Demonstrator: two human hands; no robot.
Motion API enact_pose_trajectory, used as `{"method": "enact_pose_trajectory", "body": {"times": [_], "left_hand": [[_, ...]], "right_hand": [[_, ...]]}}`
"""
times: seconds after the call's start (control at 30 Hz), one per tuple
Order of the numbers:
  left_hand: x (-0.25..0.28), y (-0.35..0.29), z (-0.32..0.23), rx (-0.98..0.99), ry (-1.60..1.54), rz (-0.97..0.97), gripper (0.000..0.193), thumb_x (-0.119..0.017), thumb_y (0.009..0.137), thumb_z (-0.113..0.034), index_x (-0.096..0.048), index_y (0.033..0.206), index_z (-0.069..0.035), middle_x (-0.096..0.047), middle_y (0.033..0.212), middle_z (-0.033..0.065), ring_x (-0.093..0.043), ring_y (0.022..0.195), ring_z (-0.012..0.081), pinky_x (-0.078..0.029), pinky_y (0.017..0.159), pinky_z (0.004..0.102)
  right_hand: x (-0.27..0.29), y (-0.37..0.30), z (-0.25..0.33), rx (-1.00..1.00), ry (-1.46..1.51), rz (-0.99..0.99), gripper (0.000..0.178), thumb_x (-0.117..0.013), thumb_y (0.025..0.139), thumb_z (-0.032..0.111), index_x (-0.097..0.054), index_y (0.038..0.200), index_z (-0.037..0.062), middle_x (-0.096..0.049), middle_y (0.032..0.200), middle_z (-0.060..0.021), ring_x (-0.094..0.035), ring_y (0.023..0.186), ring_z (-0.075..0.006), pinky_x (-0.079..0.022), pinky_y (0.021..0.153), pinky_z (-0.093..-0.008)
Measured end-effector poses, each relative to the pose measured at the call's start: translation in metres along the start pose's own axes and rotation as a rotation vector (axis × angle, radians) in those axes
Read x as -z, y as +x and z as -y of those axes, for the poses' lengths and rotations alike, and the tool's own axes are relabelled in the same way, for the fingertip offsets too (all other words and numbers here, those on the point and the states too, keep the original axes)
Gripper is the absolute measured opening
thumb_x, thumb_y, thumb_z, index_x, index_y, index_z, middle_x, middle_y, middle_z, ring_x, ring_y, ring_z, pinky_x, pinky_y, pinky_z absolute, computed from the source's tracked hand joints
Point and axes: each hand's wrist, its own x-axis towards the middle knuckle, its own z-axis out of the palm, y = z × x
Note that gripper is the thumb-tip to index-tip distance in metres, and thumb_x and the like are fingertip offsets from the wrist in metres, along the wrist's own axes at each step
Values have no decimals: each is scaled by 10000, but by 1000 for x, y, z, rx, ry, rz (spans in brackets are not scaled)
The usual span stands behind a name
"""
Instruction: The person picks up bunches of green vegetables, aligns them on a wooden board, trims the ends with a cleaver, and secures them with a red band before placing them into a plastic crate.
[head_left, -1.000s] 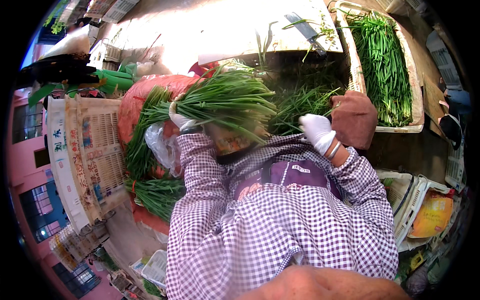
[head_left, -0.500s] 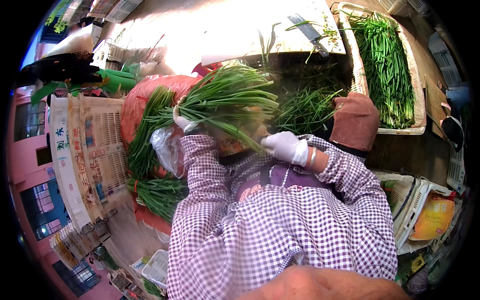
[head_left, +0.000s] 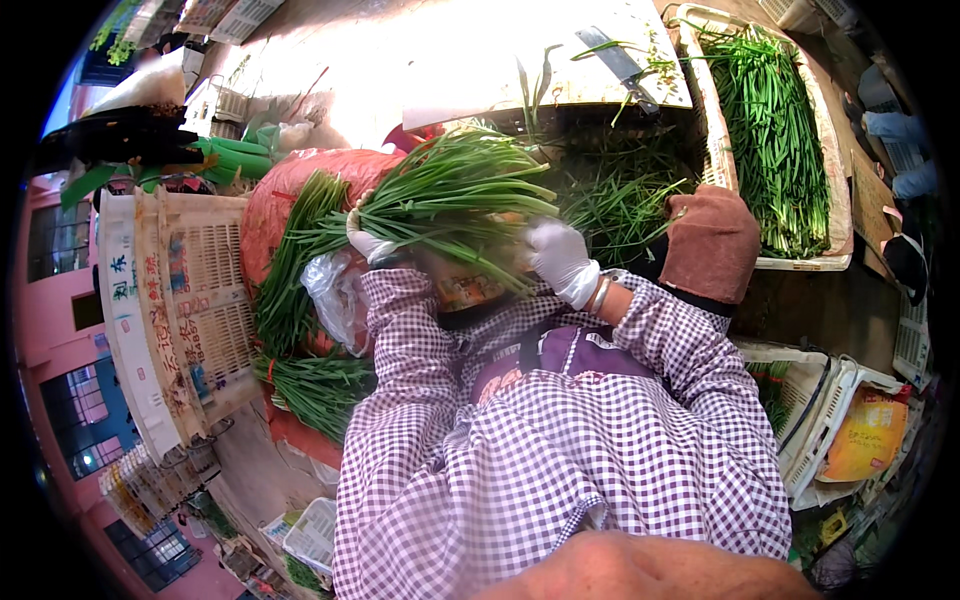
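chive bundle [head_left: 440, 205]: long axis nearly level, tilted; leaf tips point up-right, cut ends left | held in front of the chest, above the red sack [head_left: 290, 190] | left hand [head_left: 368, 243]: gloved fingers clenched on cut end | right hand [head_left: 562, 260]: gloved fingers grasping leaves mid-bundle | white crate [head_left: 170, 310] well left

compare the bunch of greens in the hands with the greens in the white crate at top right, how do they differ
The bunch of greens is gripped by the gloved left hand and right hand, lifted and lying crosswise; the greens in the crate lie loose and lengthwise, untouched. The bunch fans out from a pinched end, while the crate greens spread flat across the white crate. Both are long, thin green stalks.
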Motion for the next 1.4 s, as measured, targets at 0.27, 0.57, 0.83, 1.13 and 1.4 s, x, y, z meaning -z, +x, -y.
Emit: {"method": "enact_pose_trajectory", "body": {"times": [0.27, 0.57, 0.83, 1.13, 1.4], "left_hand": [[-11, -5, 6, 15, -5, 14, 256, -501, 795, -168, -654, 910, 1, -678, 991, 185, -641, 962, 306, -487, 925, 482], [1, 1, 1, 17, -2, 37, 281, -500, 793, -188, -672, 914, -2, -688, 987, 176, -650, 958, 302, -487, 919, 486], [-2, 1, 5, -7, 10, 12, 265, -500, 791, -168, -663, 904, 8, -683, 972, 188, -648, 941, 310, -492, 917, 478], [-11, -8, 9, -37, 63, -40, 281, -493, 802, -186, -671, 922, -4, -689, 974, 174, -657, 924, 295, -507, 897, 467], [0, -1, 6, 27, -34, 17, 256, -515, 793, -163, -660, 929, -3, -683, 993, 176, -652, 936, 303, -500, 906, 482]], "right_hand": [[-11, 1, 1, -507, 850, 107, 180, -697, 794, 112, -696, 957, 37, -657, 826, -111, -657, 674, -185, -512, 614, -287], [15, -32, -86, -317, -504, 341, 95, -597, 803, 149, -652, 795, 72, -627, 791, -100, -667, 753, -267, -539, 640, -376], [30, -20, 11, 63, -9, 76, 211, -587, 856, 305, -666, 846, 109, -644, 764, -74, -637, 717, -242, -509, 651, -370], [-12, 0, 17, 6, 321, -22, 181, -606, 846, 274, -645, 950, 132, -628, 785, -92, -631, 763, -272, -497, 661, -368], [9, -23, -33, 51, -254, 210, 168, -627, 770, 215, -616, 873, 82, -627, 800, -117, -636, 651, -280, -514, 553, -385]]}}
